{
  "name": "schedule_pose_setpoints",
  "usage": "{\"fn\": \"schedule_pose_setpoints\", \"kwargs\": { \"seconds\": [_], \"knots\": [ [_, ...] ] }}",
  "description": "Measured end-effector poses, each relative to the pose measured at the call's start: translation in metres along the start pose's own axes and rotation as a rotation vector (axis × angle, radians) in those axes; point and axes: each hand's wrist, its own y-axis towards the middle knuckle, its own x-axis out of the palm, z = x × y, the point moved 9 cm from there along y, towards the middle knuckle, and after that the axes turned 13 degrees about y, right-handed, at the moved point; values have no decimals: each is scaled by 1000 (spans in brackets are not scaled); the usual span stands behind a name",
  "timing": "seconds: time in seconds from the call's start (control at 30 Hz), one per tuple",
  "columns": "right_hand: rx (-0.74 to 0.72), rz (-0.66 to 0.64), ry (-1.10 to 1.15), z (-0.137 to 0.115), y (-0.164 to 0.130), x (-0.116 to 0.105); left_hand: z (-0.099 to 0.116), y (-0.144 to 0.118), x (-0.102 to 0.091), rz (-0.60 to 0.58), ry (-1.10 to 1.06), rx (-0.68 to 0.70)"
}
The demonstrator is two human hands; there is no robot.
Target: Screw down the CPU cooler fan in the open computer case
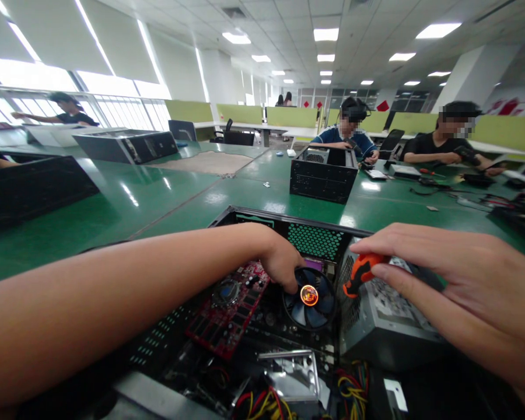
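My left hand [282,262] reaches down into the open black metal computer case [245,217], fingers curled loosely with the tips resting on the rim of the round black cooling fan with the glowing orange hub [309,297]. I cannot tell whether it actually pinches anything there; the fingertips are hidden against the fan's edge. Just left of that hand lies the red graphics card with its small round cooler [230,306], flat inside the case.

My right hand [455,286] hovers over the grey metal power supply box [385,321], fingers long and nearly straight, thumb and forefinger closed lightly around the orange-and-black screwdriver handle [362,271]. The handle points left toward the fan; the tool's shaft is hidden under my palm.

Below the fan I see a shiny silver bracket [291,367], and beneath it a tangle of yellow, red and black wires [266,405]. The case stands on a glossy green table [166,204].

Farther out, a second open black case [324,175] sits mid-table. Behind it a person in a blue shirt [343,137] works at the far side, and a person in a black shirt [437,143] sits to the right, with small tools and cables spread before them. At the far left, a flat black case [126,144] lies near another person by the windows [70,111].
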Motion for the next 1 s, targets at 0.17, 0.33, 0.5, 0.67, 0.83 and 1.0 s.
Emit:
{"fn": "schedule_pose_setpoints", "kwargs": {
  "seconds": [0.17, 0.33, 0.5, 0.67, 0.83, 1.0],
  "knots": [
    [-5, -2, 13, -3, -4, -2, -1, 1, -1, 17, -9, 4],
    [-21, 10, -9, -5, -8, -4, -1, 3, 2, -10, 21, 12],
    [-58, 54, -34, -8, -11, -10, 1, 3, -4, -1, 33, 3],
    [54, -42, -45, 9, -16, -25, 14, 6, -27, 21, 34, -22],
    [108, -73, -52, 11, -16, -33, 23, 4, -39, 10, -46, 0],
    [114, -107, 9, 6, -15, -28, 22, 4, -31, -56, -201, 98]
  ]
}}
